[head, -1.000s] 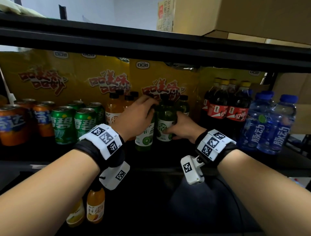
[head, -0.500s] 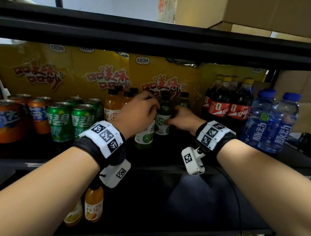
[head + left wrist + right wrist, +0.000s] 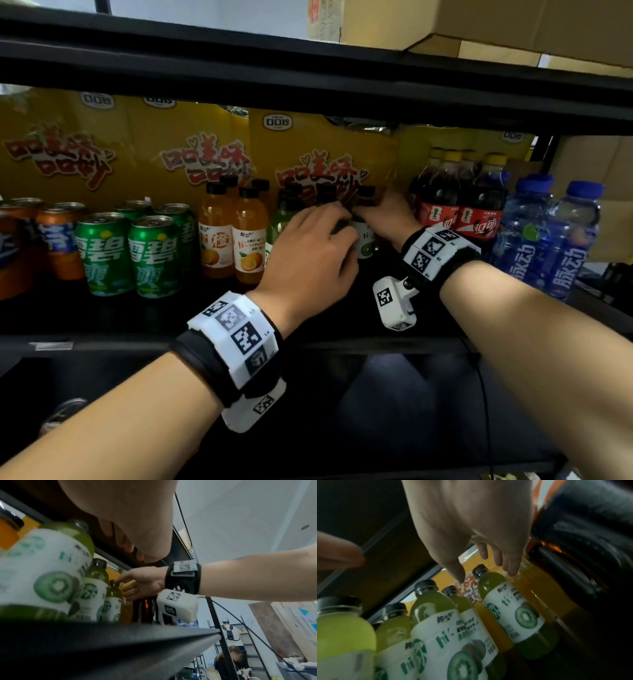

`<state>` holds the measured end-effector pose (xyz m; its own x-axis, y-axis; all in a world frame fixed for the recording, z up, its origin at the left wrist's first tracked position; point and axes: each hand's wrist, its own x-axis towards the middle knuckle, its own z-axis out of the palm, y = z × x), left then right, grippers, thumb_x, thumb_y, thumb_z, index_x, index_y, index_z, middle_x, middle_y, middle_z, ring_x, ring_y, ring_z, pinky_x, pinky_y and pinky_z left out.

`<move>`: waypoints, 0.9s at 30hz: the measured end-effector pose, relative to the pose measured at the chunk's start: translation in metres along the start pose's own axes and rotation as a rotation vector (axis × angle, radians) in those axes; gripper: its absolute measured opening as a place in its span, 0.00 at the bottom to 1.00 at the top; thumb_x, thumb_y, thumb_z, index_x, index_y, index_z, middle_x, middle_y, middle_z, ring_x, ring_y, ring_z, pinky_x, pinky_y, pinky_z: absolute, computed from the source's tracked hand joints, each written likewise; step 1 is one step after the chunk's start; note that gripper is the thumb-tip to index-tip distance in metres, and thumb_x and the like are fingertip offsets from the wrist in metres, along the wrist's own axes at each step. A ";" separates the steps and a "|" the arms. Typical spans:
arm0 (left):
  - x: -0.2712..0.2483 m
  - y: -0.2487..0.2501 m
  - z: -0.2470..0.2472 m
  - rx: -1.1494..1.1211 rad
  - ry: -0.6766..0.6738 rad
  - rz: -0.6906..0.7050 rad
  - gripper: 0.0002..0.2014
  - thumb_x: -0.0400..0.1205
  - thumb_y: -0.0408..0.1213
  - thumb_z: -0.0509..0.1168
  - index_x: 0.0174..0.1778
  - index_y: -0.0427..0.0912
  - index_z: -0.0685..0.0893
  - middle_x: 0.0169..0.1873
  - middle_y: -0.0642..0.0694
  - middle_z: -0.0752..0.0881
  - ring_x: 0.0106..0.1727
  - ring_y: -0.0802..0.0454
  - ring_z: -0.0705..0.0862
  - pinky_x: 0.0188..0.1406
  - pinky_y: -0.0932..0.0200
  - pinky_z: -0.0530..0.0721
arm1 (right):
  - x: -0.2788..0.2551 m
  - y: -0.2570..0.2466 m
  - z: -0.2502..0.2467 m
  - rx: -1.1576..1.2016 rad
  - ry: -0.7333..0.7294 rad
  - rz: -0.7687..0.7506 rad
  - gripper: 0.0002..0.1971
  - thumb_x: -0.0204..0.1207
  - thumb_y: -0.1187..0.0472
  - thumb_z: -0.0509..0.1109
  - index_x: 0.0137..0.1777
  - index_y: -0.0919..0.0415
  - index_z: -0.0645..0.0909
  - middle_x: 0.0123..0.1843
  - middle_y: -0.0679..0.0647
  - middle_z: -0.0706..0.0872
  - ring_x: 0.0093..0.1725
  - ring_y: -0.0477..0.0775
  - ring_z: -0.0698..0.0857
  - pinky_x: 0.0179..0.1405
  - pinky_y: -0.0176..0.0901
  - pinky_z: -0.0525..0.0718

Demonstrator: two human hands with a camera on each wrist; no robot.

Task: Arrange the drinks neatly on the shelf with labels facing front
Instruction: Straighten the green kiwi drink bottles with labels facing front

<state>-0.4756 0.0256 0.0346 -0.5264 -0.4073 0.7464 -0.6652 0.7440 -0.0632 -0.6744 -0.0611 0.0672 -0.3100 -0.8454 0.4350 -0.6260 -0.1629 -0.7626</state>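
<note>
Reaching both hands into the middle of the shelf (image 3: 102,339) at once is where the trouble could start, since the drinks stand packed close. From the shelf's left end come orange cans (image 3: 56,240), then green cans (image 3: 154,255) near the front edge, then orange juice bottles (image 3: 250,240) — all upright with labels forward, as far as the head view shows. Next stand the green kiwi bottles (image 3: 435,628), the ones being sorted, in the middle of the shelf in front of yellow snack bags (image 3: 318,154). The left hand (image 3: 308,253) hangs over the nearer kiwi bottles with fingers loosely bent and apart; whether it touches a bottle I cannot tell, but it seems to grip nothing. The right hand (image 3: 387,216) reaches deeper, fingers spread, its fingertips (image 3: 118,580) at the black cap of the rearmost right kiwi bottle (image 3: 510,611), touching rather than clamped round it. A push on a cap, high on a narrow bottle, could tip it into its neighbours — they stand touching, so one could topple the row. The right wrist passes just beside the cola bottles (image 3: 479,219), and beyond them the blue water bottles (image 3: 555,246) stand at the shelf's right end; a careless pull back could catch the colas. Several kiwi labels sit turned at different angles, so some turning is probably left.
</note>
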 end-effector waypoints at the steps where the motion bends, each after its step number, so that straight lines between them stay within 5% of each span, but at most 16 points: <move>1: -0.003 0.002 0.004 -0.009 -0.018 -0.003 0.14 0.84 0.43 0.64 0.57 0.39 0.89 0.65 0.40 0.84 0.67 0.39 0.82 0.71 0.46 0.76 | 0.003 -0.001 0.002 0.003 -0.013 -0.009 0.23 0.74 0.56 0.80 0.68 0.53 0.81 0.63 0.50 0.88 0.65 0.56 0.86 0.63 0.49 0.84; 5: -0.015 0.008 0.027 -0.170 -0.252 -0.149 0.15 0.86 0.47 0.64 0.66 0.47 0.85 0.67 0.48 0.81 0.61 0.44 0.85 0.56 0.45 0.86 | 0.005 0.000 0.007 0.003 -0.029 0.019 0.19 0.76 0.61 0.79 0.66 0.56 0.84 0.59 0.52 0.88 0.63 0.59 0.87 0.60 0.50 0.86; 8: -0.025 0.010 0.045 -0.229 -0.448 -0.235 0.18 0.86 0.49 0.64 0.71 0.51 0.84 0.69 0.48 0.81 0.64 0.44 0.85 0.60 0.45 0.86 | 0.004 0.002 0.005 -0.070 -0.014 0.042 0.23 0.76 0.58 0.80 0.70 0.60 0.84 0.66 0.59 0.89 0.65 0.62 0.88 0.66 0.59 0.87; 13: -0.022 0.007 0.057 -0.235 -0.549 -0.297 0.21 0.86 0.55 0.62 0.74 0.54 0.82 0.72 0.49 0.82 0.71 0.46 0.82 0.66 0.52 0.79 | -0.010 0.003 -0.004 -0.081 -0.058 -0.017 0.14 0.78 0.61 0.79 0.61 0.62 0.87 0.61 0.59 0.91 0.61 0.61 0.89 0.64 0.59 0.88; 16: -0.020 0.007 0.059 -0.251 -0.562 -0.330 0.25 0.86 0.56 0.63 0.77 0.50 0.80 0.74 0.47 0.82 0.74 0.46 0.80 0.67 0.53 0.77 | -0.028 0.005 -0.010 0.000 -0.061 -0.039 0.15 0.79 0.60 0.78 0.64 0.55 0.82 0.58 0.53 0.88 0.62 0.58 0.87 0.63 0.54 0.87; 20: -0.012 0.009 0.059 -0.351 -0.527 -0.460 0.37 0.83 0.55 0.69 0.85 0.45 0.64 0.77 0.40 0.78 0.77 0.41 0.78 0.72 0.51 0.77 | -0.052 0.007 -0.021 0.106 -0.115 -0.036 0.22 0.80 0.56 0.80 0.70 0.57 0.79 0.60 0.49 0.87 0.59 0.51 0.87 0.57 0.46 0.87; 24: 0.003 0.018 0.060 -0.659 -0.369 -0.543 0.37 0.81 0.54 0.73 0.83 0.48 0.66 0.74 0.47 0.81 0.75 0.47 0.79 0.76 0.48 0.77 | -0.069 0.011 -0.032 0.281 -0.119 -0.002 0.12 0.77 0.57 0.82 0.54 0.47 0.82 0.50 0.39 0.89 0.44 0.33 0.90 0.43 0.33 0.89; 27: 0.008 0.025 0.064 -0.871 -0.333 -0.613 0.31 0.81 0.53 0.74 0.78 0.49 0.74 0.67 0.53 0.85 0.67 0.54 0.84 0.70 0.52 0.82 | -0.080 0.015 -0.038 0.471 -0.066 0.045 0.13 0.76 0.57 0.83 0.47 0.43 0.80 0.45 0.37 0.90 0.40 0.31 0.91 0.33 0.28 0.86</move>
<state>-0.5305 0.0072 -0.0038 -0.4386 -0.8575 0.2688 -0.3317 0.4325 0.8384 -0.6864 0.0233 0.0395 -0.2734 -0.8851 0.3767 -0.2157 -0.3253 -0.9207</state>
